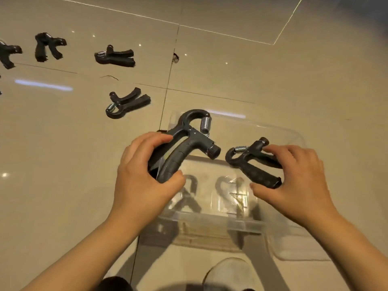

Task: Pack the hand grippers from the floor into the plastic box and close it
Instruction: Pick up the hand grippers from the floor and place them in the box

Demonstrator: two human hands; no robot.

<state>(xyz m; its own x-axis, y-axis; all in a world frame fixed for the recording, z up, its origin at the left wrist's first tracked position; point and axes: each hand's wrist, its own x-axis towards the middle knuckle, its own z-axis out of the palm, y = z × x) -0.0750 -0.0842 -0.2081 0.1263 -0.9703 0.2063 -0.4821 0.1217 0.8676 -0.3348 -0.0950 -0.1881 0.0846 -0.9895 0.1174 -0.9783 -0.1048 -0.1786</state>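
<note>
A clear plastic box (210, 225) stands open on the tiled floor in front of me. My left hand (142, 177) grips a black hand gripper (186, 148) by its handles, held over the box's left side with its spring end pointing away. My right hand (294, 181) holds a second black hand gripper (254, 162) over the box's right side, fingers around its handles. Several more black hand grippers lie on the floor to the left: one close by (126, 103), one farther back (115, 56), another (48, 46) and one at the left edge (8, 54).
The box's clear lid (298, 250) lies on the floor at the box's near right. A white shoe (231, 274) and a dark shape sit at the bottom edge. A small dark chip (175, 57) marks a tile joint behind the box.
</note>
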